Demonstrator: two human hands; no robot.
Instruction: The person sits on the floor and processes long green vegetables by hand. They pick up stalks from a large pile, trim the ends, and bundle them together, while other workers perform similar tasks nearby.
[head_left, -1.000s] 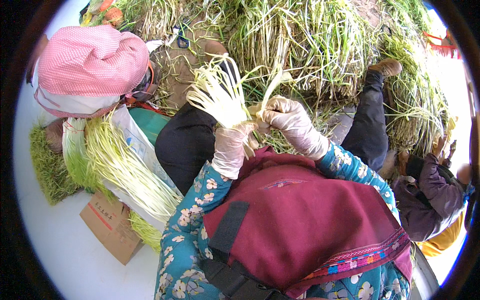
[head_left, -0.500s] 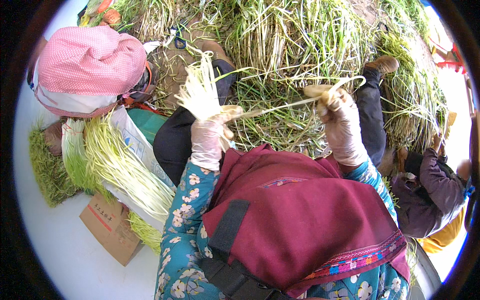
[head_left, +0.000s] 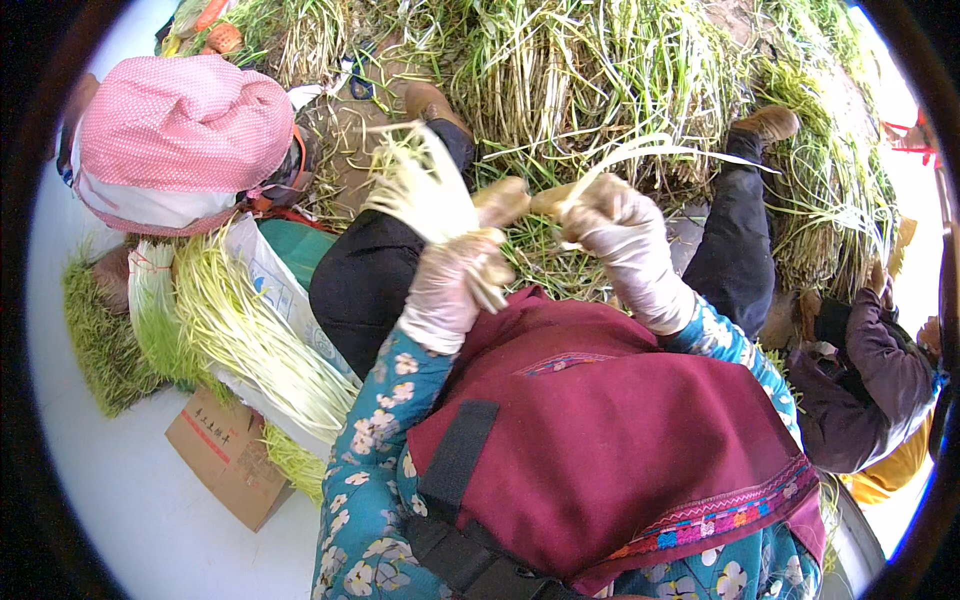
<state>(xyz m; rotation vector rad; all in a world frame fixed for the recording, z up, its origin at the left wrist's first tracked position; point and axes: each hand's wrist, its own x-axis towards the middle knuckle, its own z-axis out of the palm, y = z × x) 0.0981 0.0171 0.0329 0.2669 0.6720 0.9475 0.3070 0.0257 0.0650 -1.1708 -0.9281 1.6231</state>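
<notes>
Gloved in thin white, my left hand is closed round a bunch of pale chive-like stalks. Their loose ends fan out above the fist, and the cut-looking ends poke out below it. My right hand, gloved too, pinches a long pale stalk that trails off to the right. Brownish fingertips on both hands almost meet over my lap; whether they touch I cannot tell. Beyond them spreads a big heap of green and straw-coloured stalks.
On the left, sorted pale stalks lie beside a tied bundle and a cardboard box piece. A person in a pink headcover sits close by at upper left. Another person in a dark purple jacket works at far right.
My right hand has moved left and down toward my left hand, which shifted slightly right. The strand stretched between them no longer shows; the stalk now trails rightward from the right hand.
</notes>
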